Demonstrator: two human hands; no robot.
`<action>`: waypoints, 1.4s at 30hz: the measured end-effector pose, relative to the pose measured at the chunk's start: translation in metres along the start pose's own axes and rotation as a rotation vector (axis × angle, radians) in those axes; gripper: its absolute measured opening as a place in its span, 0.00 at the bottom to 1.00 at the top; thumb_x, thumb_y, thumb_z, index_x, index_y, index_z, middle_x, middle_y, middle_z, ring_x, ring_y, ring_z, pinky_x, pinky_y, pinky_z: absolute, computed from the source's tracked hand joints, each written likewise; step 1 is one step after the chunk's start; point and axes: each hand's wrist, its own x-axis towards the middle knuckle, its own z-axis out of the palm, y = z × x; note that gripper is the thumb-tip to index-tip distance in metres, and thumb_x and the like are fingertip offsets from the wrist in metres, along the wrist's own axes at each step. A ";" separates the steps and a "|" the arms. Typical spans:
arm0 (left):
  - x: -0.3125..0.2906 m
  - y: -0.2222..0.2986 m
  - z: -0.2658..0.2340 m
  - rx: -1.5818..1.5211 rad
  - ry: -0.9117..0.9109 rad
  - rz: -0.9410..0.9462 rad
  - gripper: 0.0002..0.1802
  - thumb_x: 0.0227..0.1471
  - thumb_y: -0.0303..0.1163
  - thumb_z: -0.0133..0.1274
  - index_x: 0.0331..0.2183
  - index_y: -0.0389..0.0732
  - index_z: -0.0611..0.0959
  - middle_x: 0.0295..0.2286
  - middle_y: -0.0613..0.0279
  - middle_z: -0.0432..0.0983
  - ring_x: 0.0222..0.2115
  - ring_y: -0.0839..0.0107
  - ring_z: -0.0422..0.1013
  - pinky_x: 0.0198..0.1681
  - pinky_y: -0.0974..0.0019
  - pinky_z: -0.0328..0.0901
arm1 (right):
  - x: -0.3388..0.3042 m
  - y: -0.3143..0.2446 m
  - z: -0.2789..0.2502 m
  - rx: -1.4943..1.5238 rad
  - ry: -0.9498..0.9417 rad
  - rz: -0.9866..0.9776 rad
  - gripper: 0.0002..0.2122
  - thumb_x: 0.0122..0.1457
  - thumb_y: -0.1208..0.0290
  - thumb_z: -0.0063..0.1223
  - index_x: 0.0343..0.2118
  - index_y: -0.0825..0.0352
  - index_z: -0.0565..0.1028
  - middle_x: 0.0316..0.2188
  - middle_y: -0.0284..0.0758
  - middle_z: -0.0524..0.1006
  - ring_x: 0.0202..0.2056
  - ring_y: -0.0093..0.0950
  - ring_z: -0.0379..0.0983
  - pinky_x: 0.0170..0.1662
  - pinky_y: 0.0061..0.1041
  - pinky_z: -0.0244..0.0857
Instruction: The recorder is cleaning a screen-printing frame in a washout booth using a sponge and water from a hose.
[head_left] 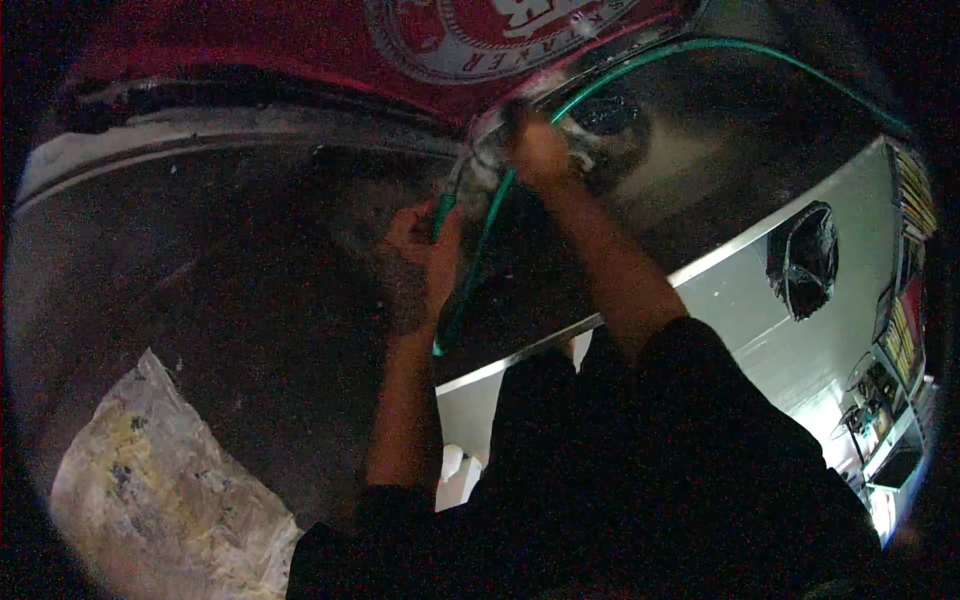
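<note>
A thin green hose point(690, 45) arcs in from the upper right, runs down behind my right hand and loops back up to my left. My left hand point(425, 235) is closed around its end, which points up toward a pale, wet-looking patch point(485, 155) at the corner of the dark surface. Just right of that patch is my right hand point(540, 155), its fingers closed at the edge under a red panel point(300, 50). Something dark shows at its fingertips, but I cannot make out what it is.
A dark, wide surface point(250, 270) spreads beneath both arms, with a pale metal edge point(735, 245) along its near right side. A stained, crumpled sheet point(170, 480) lies at lower left. On the light floor sits a black bag point(805, 260); shelves point(905, 330) line the far right.
</note>
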 end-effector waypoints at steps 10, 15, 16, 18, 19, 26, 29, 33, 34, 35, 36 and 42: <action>0.010 0.055 0.023 -0.008 -0.153 0.101 0.18 0.52 0.41 0.61 0.39 0.37 0.82 0.33 0.54 0.80 0.34 0.66 0.76 0.41 0.63 0.69 | 0.072 0.093 -0.099 -0.115 0.042 0.126 0.18 0.52 0.55 0.60 0.32 0.70 0.78 0.30 0.48 0.79 0.34 0.46 0.78 0.34 0.46 0.73; 0.015 0.093 0.047 0.094 -0.186 0.154 0.18 0.51 0.41 0.61 0.38 0.37 0.82 0.34 0.51 0.80 0.37 0.63 0.78 0.43 0.62 0.70 | 0.123 0.211 -0.164 -0.370 0.253 -0.005 0.13 0.52 0.65 0.58 0.39 0.65 0.78 0.30 0.49 0.79 0.32 0.48 0.77 0.34 0.43 0.72; 0.016 0.105 0.057 0.123 -0.209 0.183 0.18 0.51 0.41 0.62 0.37 0.37 0.82 0.34 0.51 0.80 0.37 0.62 0.78 0.43 0.62 0.70 | 0.120 0.234 -0.167 -0.409 0.246 -0.035 0.12 0.52 0.67 0.57 0.39 0.65 0.78 0.29 0.49 0.79 0.32 0.48 0.77 0.34 0.42 0.72; 0.020 0.114 0.059 0.198 -0.189 0.203 0.18 0.50 0.42 0.62 0.37 0.37 0.82 0.33 0.50 0.80 0.38 0.61 0.78 0.43 0.61 0.70 | 0.091 0.140 -0.131 -0.055 0.202 0.063 0.13 0.51 0.69 0.57 0.40 0.66 0.77 0.32 0.50 0.78 0.33 0.48 0.77 0.36 0.43 0.72; 0.021 0.117 0.067 0.190 -0.171 0.256 0.19 0.50 0.42 0.62 0.37 0.37 0.83 0.32 0.51 0.81 0.36 0.61 0.78 0.42 0.62 0.70 | 0.074 0.111 -0.119 -0.009 0.229 0.038 0.14 0.51 0.70 0.57 0.41 0.67 0.76 0.33 0.51 0.78 0.33 0.49 0.77 0.37 0.44 0.72; 0.023 0.185 0.090 0.248 -0.159 0.365 0.17 0.50 0.41 0.62 0.35 0.37 0.83 0.27 0.56 0.80 0.27 0.67 0.75 0.34 0.63 0.69 | 0.083 0.101 -0.133 -0.102 -0.307 -0.056 0.19 0.48 0.68 0.60 0.44 0.67 0.74 0.34 0.50 0.78 0.35 0.50 0.77 0.38 0.45 0.72; 0.029 0.196 0.102 0.197 -0.173 0.335 0.17 0.49 0.41 0.63 0.33 0.36 0.83 0.27 0.57 0.80 0.27 0.67 0.76 0.34 0.63 0.69 | 0.116 0.172 -0.166 -0.019 0.024 0.001 0.15 0.48 0.66 0.60 0.37 0.67 0.77 0.32 0.48 0.79 0.35 0.49 0.77 0.37 0.46 0.71; 0.026 0.228 0.116 0.141 -0.227 0.310 0.18 0.49 0.41 0.63 0.34 0.35 0.83 0.28 0.56 0.80 0.28 0.67 0.76 0.36 0.62 0.69 | 0.130 0.223 -0.184 0.074 0.226 0.095 0.09 0.50 0.66 0.57 0.27 0.68 0.77 0.23 0.48 0.77 0.28 0.45 0.76 0.31 0.47 0.71; 0.027 0.233 0.121 0.180 -0.201 0.321 0.18 0.49 0.41 0.63 0.35 0.35 0.83 0.28 0.56 0.80 0.29 0.66 0.76 0.37 0.62 0.69 | 0.125 0.213 -0.177 0.077 0.224 0.094 0.09 0.50 0.66 0.57 0.27 0.68 0.77 0.23 0.48 0.77 0.28 0.45 0.76 0.31 0.47 0.71; 0.028 0.238 0.125 0.218 -0.177 0.333 0.18 0.49 0.41 0.63 0.35 0.34 0.83 0.28 0.55 0.80 0.30 0.66 0.75 0.38 0.62 0.69 | 0.114 0.196 -0.163 -0.054 0.116 0.092 0.10 0.49 0.68 0.57 0.31 0.68 0.78 0.27 0.48 0.78 0.31 0.47 0.76 0.35 0.47 0.70; 0.029 0.240 0.125 0.223 -0.172 0.332 0.18 0.49 0.41 0.63 0.35 0.34 0.83 0.28 0.55 0.80 0.30 0.66 0.75 0.38 0.62 0.69 | 0.104 0.175 -0.158 -0.180 0.010 0.087 0.11 0.48 0.69 0.57 0.35 0.68 0.79 0.31 0.48 0.78 0.35 0.49 0.76 0.39 0.47 0.69; 0.034 0.264 0.128 0.213 -0.185 0.392 0.20 0.50 0.42 0.62 0.37 0.35 0.83 0.28 0.54 0.79 0.30 0.67 0.75 0.37 0.64 0.68 | 0.112 0.187 -0.204 0.063 0.092 -0.027 0.13 0.48 0.66 0.60 0.36 0.66 0.79 0.31 0.46 0.79 0.34 0.47 0.77 0.36 0.44 0.73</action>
